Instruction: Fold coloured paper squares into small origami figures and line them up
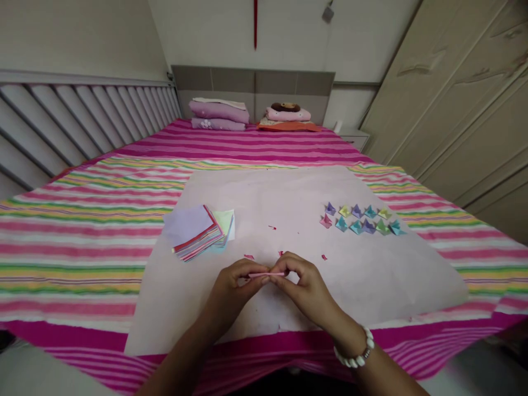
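1. Head view: I have the left hand and right hand, each grip pinched narrow on one pink paper, edge-on above the pale sheet on the bed.
2. Done: eleven folded pieces, two rows, right.
3. Remaining, I judge: the held paper; the paper stack, left, lies flat.

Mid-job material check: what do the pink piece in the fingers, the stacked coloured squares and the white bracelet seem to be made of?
Pink piece: probably matte paper, thin and straight-edged.
Stacked squares: likely paper too, dull-surfaced, with thin layered edges.
Bracelet: pale beads, perhaps plastic or stone; separate segments show, but the material stays open.
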Demonstrator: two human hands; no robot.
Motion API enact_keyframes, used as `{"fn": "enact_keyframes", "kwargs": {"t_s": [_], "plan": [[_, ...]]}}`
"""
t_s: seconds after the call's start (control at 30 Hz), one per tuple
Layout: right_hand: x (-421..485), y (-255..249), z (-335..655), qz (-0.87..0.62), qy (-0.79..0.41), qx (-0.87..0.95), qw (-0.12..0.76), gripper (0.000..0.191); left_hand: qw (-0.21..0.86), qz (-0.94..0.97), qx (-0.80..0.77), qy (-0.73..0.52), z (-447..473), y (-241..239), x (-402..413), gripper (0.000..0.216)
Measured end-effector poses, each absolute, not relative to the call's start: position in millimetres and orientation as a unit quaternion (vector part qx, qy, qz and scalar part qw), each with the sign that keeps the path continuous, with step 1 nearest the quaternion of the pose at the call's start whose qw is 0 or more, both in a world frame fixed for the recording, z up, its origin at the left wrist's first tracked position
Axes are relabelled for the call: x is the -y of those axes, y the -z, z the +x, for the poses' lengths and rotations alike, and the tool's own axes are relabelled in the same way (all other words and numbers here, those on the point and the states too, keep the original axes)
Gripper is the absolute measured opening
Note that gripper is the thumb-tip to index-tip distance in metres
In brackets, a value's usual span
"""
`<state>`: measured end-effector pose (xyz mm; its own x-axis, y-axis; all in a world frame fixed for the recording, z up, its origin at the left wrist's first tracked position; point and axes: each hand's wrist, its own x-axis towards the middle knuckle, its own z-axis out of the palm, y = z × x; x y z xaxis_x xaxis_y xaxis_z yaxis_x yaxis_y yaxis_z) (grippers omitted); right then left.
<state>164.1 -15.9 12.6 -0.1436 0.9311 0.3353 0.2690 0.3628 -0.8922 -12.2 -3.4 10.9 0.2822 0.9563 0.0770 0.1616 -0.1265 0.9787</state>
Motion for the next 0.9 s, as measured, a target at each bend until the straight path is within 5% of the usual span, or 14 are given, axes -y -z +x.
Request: {"fn": "enact_keyframes", "kwargs": {"t_s": [0.67, 0.9], "plan": [[8, -9, 175, -0.434, -0.554, 0.514, 0.489, 0.020, 0.587, 0.500, -0.462, -0.438, -14, -9, -6, 0.021], [6, -4, 172, -0.431, -0.571, 0.460, 0.526, 0.017, 0.546, 0.604, -0.445, -0.372, -7, -6, -3, 0.027]]}}
